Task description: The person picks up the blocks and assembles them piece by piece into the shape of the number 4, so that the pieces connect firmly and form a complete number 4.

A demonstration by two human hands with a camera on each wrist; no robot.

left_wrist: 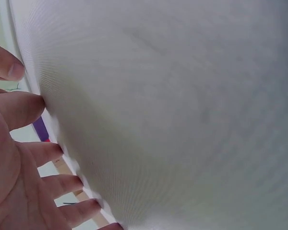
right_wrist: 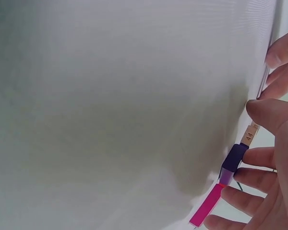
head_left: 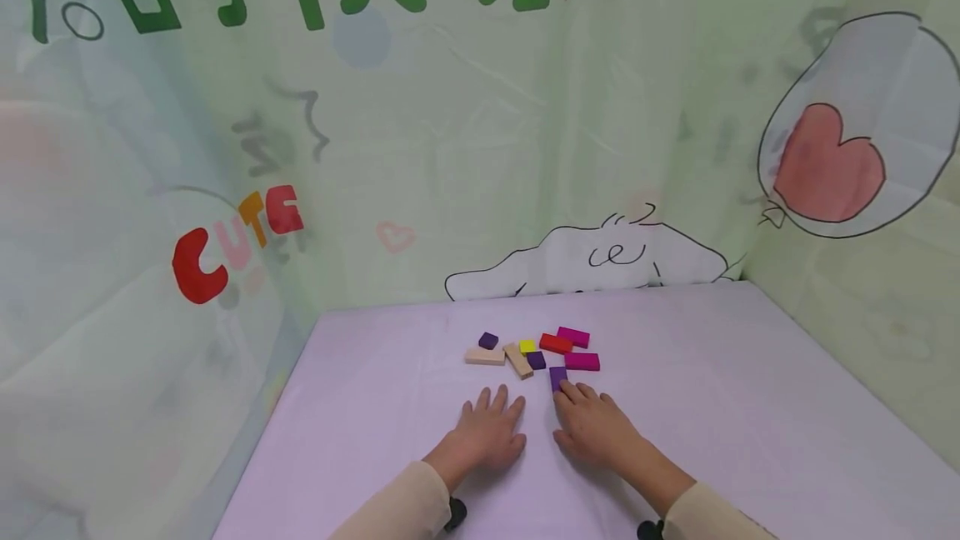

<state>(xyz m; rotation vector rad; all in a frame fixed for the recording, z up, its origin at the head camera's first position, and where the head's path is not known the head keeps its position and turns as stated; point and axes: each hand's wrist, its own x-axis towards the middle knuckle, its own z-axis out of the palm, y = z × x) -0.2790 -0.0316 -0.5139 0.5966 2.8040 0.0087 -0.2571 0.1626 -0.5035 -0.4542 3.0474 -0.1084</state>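
Observation:
My left hand (head_left: 491, 430) rests on the table with its fingers spread, and it holds nothing. At the front of a loose group of wooden blocks, my right hand (head_left: 592, 425) has its fingertips at a purple block (head_left: 557, 376), covering its near end. In the right wrist view the fingers (right_wrist: 252, 177) of that hand lie beside the dark purple block (right_wrist: 234, 157). Beyond the hands are two plain wooden blocks (head_left: 484, 356), two dark purple cubes (head_left: 488, 341), a yellow cube (head_left: 527, 347), a red block (head_left: 556, 344) and two magenta blocks (head_left: 582, 362).
A pale lilac cloth covers the table (head_left: 360, 407). Behind it and at both sides hangs a printed curtain (head_left: 487, 123) with letters, a balloon and hearts. The table's back edge runs along the curtain, a little beyond the blocks.

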